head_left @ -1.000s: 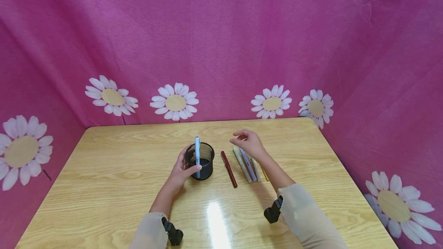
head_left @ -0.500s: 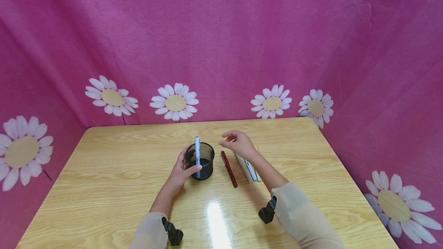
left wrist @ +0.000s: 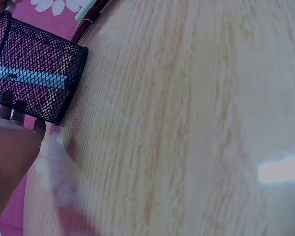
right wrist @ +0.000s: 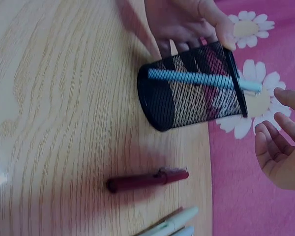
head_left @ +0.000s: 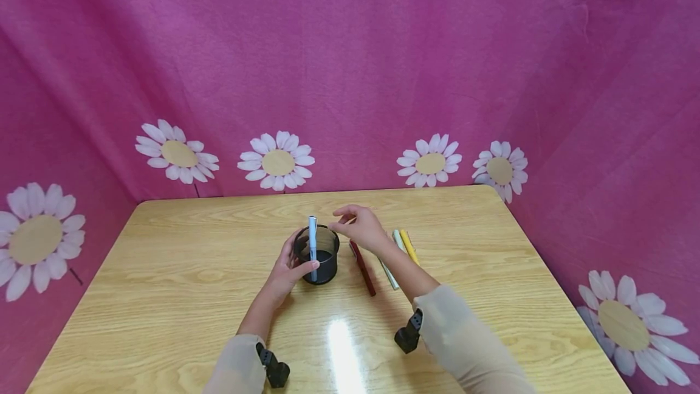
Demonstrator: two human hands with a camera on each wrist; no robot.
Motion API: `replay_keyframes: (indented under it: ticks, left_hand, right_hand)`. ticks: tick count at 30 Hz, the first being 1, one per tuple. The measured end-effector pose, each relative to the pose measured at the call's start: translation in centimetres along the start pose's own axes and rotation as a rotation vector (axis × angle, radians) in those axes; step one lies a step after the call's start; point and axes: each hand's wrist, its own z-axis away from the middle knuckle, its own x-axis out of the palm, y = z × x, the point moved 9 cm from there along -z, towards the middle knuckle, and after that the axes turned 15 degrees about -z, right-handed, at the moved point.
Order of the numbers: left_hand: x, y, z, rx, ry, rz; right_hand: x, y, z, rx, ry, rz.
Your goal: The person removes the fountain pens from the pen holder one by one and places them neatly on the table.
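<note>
My left hand [head_left: 283, 272] grips a black mesh pen cup [head_left: 327, 271] from its left side, the thumb along the near wall. A light blue pen [head_left: 312, 237] leans upright inside it, its top above the rim; the mesh shows the pen [right wrist: 187, 77] through the wall in the right wrist view. Beside the rim, on the right, hovers my right hand [head_left: 363, 228], fingers loosely bent with nothing between them. The right wrist view puts this hand [right wrist: 285, 152] just off the pen's top end. A dark red pen [head_left: 362, 269] lies on the table right of the cup.
Right of the red pen, a yellow pen [head_left: 409, 247] and a pale green pen [head_left: 397, 238] lie on the wooden table [head_left: 191, 297], with others partly hidden under the right forearm. A pink cloth [head_left: 350, 78] with daisies hangs along the table's back and sides.
My right hand has moved left from above the row of pens to the cup's rim, its forearm now covering different pens. The left hand, cup and light blue pen have stayed in place.
</note>
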Motion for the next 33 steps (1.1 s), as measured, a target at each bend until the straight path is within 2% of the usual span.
replay_keyframes:
  ticks: [7, 18, 33]
  left_hand:
    - [0.0, 0.0, -0.1, 0.008, -0.004, -0.008]
    - [0.0, -0.3, -0.2, 0.022, 0.007, -0.004]
    - [0.1, -0.3, -0.3, 0.033, 0.012, -0.002]
  right_hand:
    - [1.4, -0.6, -0.3, -0.042, -0.004, -0.004]
    - [2.9, -1.0, -0.4, -0.046, 0.012, -0.020]
    - [3.4, -1.0, -0.7, -0.031, 0.078, -0.008]
